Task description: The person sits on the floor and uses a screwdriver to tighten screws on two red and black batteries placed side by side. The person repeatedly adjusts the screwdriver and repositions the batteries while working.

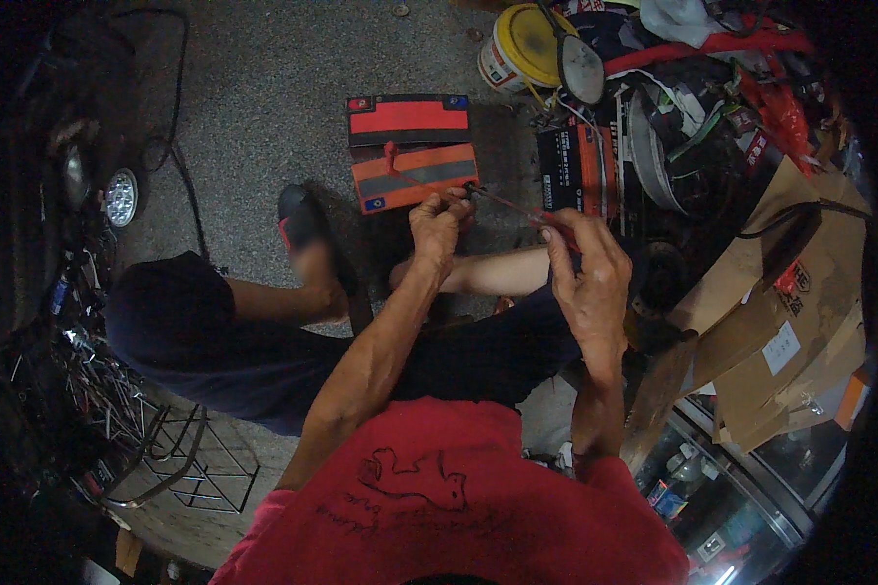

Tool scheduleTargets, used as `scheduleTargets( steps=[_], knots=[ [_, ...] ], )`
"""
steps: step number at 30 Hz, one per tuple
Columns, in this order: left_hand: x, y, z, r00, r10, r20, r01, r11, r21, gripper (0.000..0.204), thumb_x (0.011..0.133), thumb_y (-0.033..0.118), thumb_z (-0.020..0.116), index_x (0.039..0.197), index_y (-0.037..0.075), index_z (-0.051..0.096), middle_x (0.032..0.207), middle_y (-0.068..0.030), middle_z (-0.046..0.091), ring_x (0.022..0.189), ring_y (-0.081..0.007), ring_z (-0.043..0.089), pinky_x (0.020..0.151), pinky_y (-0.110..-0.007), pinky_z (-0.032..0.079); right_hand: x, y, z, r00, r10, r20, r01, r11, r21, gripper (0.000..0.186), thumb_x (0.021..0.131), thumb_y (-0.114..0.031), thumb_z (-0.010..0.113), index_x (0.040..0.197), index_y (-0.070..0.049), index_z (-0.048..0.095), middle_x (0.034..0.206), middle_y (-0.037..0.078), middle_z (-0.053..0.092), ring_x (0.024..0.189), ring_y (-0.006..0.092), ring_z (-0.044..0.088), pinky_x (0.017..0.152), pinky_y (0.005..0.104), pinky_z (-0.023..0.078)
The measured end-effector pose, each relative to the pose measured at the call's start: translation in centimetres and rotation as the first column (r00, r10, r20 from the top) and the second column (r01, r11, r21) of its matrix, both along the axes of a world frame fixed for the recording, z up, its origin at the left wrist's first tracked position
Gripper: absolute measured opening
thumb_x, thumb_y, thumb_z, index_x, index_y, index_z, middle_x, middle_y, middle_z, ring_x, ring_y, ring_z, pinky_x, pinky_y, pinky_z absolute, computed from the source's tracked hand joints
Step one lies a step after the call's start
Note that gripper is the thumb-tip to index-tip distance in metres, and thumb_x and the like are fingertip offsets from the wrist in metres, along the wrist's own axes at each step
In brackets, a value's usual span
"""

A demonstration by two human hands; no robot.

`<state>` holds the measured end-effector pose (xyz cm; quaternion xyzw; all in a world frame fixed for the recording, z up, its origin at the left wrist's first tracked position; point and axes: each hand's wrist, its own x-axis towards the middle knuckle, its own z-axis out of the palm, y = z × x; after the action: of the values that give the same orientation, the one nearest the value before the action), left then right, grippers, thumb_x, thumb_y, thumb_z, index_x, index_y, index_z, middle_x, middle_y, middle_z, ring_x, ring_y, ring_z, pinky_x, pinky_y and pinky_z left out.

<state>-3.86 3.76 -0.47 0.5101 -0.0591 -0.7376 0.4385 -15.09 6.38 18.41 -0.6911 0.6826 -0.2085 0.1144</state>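
A box-shaped battery (415, 175) in red, orange and black lies on the floor ahead of me. From a red cap or clip (390, 152) on it, a thin reddish wire (502, 201) appears to run to both hands. My left hand (436, 226) is closed in a pinch on this wire, beside a small dark fitting (472, 188). My right hand (592, 268) is closed too, thumb and fingers together on the wire's other stretch near a reddish part. The exact shape of what lies between the right fingertips is hidden.
A yellow-lidded bucket (529, 47), a round mirror (581, 70) and an orange-black box (578, 168) stand ahead right. Cardboard (766, 341) and a glass case (712, 497) are at the right. Loose tools (107, 390) and a wire rack (205, 463) lie left.
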Motion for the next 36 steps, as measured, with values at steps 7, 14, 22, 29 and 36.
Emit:
scheduleTargets(
  steps=[7, 14, 22, 29, 36],
  knots=[
    [-0.1, 0.0, 0.1, 0.999, 0.007, 0.032, -0.005, 0.998, -0.064, 0.014, 0.078, 0.000, 0.062, 0.090, 0.007, 0.063, 0.080, -0.0006, 0.061, 0.070, -0.0106, 0.059, 0.063, -0.024, 0.049, -0.2, 0.0, -0.1, 0.999, 0.023, -0.038, -0.024, 0.999, -0.028, 0.016, 0.080, -0.005, 0.064, 0.095, -0.001, 0.060, 0.083, 0.015, 0.061, 0.074, 0.0315, 0.061, 0.063, 0.0393, 0.048],
    [-0.3, 0.1, -1.1, 0.987, -0.082, 0.135, 0.101, 0.986, -0.136, 0.019, 0.079, 0.000, 0.060, 0.098, 0.003, 0.064, 0.085, -0.0038, 0.063, 0.071, -0.0120, 0.059, 0.064, -0.026, 0.050, -0.1, 0.0, 0.0, 1.000, 0.016, -0.001, -0.016, 1.000, -0.009, 0.016, 0.080, -0.004, 0.064, 0.096, -0.001, 0.060, 0.085, 0.015, 0.061, 0.077, 0.0321, 0.061, 0.065, 0.0393, 0.048],
    [-1.4, 0.0, 0.1, 0.979, -0.056, 0.194, 0.063, 0.998, -0.029, 0.023, 0.077, -0.001, 0.062, 0.100, 0.000, 0.065, 0.088, -0.0050, 0.063, 0.077, -0.0134, 0.059, 0.067, -0.027, 0.049, -0.5, 0.7, -0.2, 0.999, -0.043, 0.033, 0.043, 0.999, 0.016, 0.016, 0.081, -0.004, 0.063, 0.096, -0.002, 0.061, 0.089, 0.014, 0.062, 0.079, 0.0305, 0.062, 0.068, 0.0374, 0.049],
    [-1.5, 1.8, -0.9, 0.989, -0.013, 0.145, 0.017, 1.000, -0.026, 0.026, 0.079, -0.002, 0.060, 0.105, 0.001, 0.064, 0.098, -0.0055, 0.065, 0.082, -0.0158, 0.060, 0.071, -0.028, 0.050, -1.4, 2.5, -0.9, 0.992, -0.113, 0.056, 0.111, 0.993, 0.030, 0.016, 0.081, -0.004, 0.063, 0.097, -0.003, 0.061, 0.088, 0.013, 0.062, 0.077, 0.0273, 0.062, 0.068, 0.0344, 0.049],
    [-1.7, 1.5, -1.5, 0.990, 0.003, 0.139, 0.005, 0.998, -0.058, 0.026, 0.078, -0.001, 0.061, 0.103, 0.003, 0.065, 0.094, -0.0038, 0.064, 0.079, -0.0140, 0.059, 0.068, -0.028, 0.049, -1.4, 2.9, -0.8, 0.986, -0.156, 0.065, 0.155, 0.988, 0.018, 0.016, 0.082, -0.004, 0.063, 0.097, -0.003, 0.061, 0.086, 0.013, 0.062, 0.074, 0.0262, 0.062, 0.065, 0.0335, 0.049]
  ],
)
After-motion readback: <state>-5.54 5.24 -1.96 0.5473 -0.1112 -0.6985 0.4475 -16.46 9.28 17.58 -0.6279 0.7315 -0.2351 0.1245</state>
